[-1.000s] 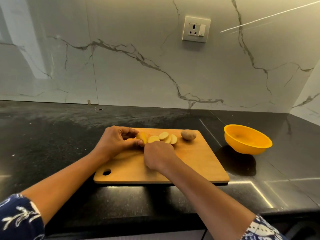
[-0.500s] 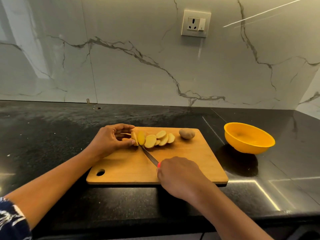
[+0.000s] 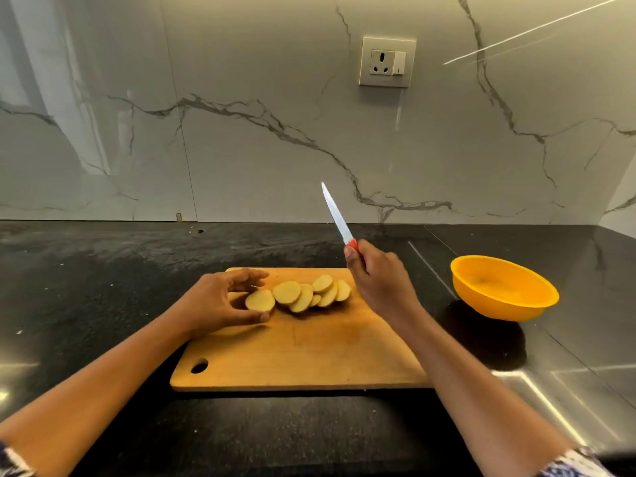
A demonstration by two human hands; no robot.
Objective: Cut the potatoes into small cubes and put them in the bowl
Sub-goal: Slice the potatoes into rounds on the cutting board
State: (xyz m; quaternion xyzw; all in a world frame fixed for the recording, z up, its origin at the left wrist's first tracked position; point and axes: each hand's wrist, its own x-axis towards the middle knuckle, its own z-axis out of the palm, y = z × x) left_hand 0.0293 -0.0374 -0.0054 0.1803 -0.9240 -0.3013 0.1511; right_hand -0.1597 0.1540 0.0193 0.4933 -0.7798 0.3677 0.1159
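Since half a second ago the right hand (image 3: 378, 280) has lifted off the front of the cutting board (image 3: 303, 356) and now hangs above the board's back right corner. The knife (image 3: 339, 215), which lay with its blade on the wood, now points up and to the left against the marble wall (image 3: 241, 149). The fingers are wrapped round the red handle, and only its top end shows above the fist.

The left hand (image 3: 220, 304) has stayed at the left end of the cut row. Its thumb and curled fingers pinch the potato end piece (image 3: 260, 300), which stands on the board with its cut face towards the camera. How much of that piece remains behind the face is hard to make out.

The potato slices (image 3: 309, 292) lie overlapping in a row to the right of it, towards the back of the board. The small unpeeled potato seen earlier at the row's right end no longer shows and is probably hidden behind the right hand.

The yellow bowl (image 3: 502, 287) sits on the black countertop (image 3: 86, 287), well to the right of the board. A wall socket (image 3: 387, 62) is above it all. Both patterned sleeves are cut off at the bottom corners.
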